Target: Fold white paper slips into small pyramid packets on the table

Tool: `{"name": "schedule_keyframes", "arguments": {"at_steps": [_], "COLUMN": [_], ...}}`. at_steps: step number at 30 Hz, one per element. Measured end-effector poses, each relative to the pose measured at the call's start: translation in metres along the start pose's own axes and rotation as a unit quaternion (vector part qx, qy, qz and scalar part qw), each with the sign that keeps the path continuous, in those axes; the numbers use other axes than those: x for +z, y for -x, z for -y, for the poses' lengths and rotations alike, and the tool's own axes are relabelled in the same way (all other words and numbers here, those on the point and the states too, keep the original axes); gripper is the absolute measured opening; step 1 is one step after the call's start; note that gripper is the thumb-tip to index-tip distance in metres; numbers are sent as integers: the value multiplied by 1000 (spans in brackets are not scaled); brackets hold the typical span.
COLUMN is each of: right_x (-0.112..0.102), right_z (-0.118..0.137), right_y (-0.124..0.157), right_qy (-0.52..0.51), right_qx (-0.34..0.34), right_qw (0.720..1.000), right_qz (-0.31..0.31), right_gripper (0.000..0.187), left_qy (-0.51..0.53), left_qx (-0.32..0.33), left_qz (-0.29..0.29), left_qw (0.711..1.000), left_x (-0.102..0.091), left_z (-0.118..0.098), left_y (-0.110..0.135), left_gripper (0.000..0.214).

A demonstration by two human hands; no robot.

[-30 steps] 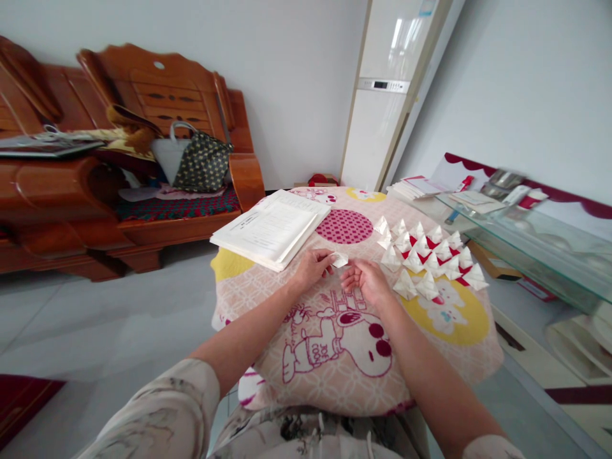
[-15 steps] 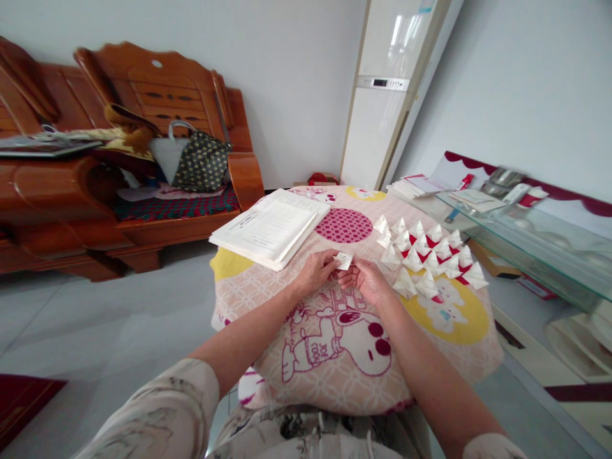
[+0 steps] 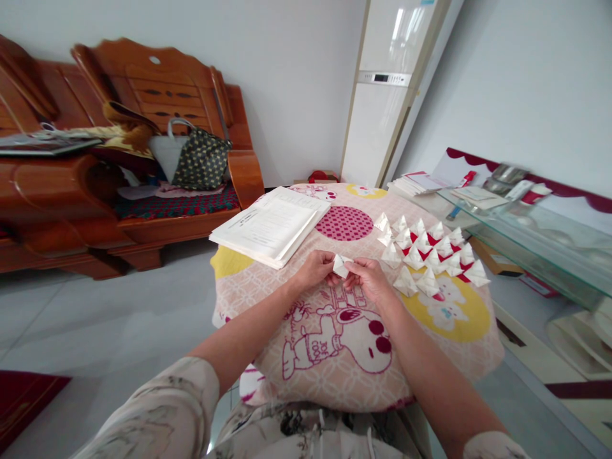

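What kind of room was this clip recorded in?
Probably a home living room: a carved, glossy reddish-brown wooden sofa stands by the wall, a tall white floor-standing unit, likely an air conditioner, is in the corner, and a pale pink cartoon-patterned tablecloth is spread in front.

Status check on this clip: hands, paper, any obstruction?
Left hand and right hand gripping small folded paper from either side. Paper stack to the left, folded pieces to the right. No obstruction seen between hands.
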State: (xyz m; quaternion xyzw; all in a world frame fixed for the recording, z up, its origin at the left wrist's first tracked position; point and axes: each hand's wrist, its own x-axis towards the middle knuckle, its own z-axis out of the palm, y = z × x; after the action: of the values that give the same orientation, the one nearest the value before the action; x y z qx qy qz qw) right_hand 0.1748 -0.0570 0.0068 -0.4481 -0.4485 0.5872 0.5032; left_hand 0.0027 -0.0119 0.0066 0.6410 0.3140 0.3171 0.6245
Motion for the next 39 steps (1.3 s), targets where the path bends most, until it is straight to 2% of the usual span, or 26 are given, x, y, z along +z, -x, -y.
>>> {"name": "schedule_keyframes", "arguments": {"at_steps": [3,7,12,17,20,25,28,34,39], "right_x": [-1,-1,-1,-1,-2,-4,-4,-5,-5], "right_z": [1,2,-1,-2,-2,-2,-1,0,5], "right_y": [1,1,0,-2,-3,-3,-2,-1,2], "right_qy": [21,58,135,195,206,145,139,189,279], "right_qx": [-7,-17,-40,-64,-70,-45,-46,-62,-114], "right_qw": [1000,998,989,977,975,988,989,980,953], "right_qz": [-14,-29,-40,-52,-49,-34,-21,-19,-30], "right_gripper": [30,30,34,35,36,44,43,37,36], "left_qy": [33,66,-35,-39,-46,-60,-43,-26,18], "left_qx": [-15,-22,0,22,30,33,26,10,-40], "left_qz": [23,11,-38,-82,-81,-69,-49,-29,-11], "left_qw": [999,998,999,996,995,995,998,999,999], "left_x": [-2,-3,-2,-1,0,0,1,3,5], "left_z": [-1,-3,2,10,10,8,8,8,3], "left_y": [2,5,1,-3,-4,-3,-3,-2,1], "left_gripper": [37,54,44,40,38,37,36,41,46]}}
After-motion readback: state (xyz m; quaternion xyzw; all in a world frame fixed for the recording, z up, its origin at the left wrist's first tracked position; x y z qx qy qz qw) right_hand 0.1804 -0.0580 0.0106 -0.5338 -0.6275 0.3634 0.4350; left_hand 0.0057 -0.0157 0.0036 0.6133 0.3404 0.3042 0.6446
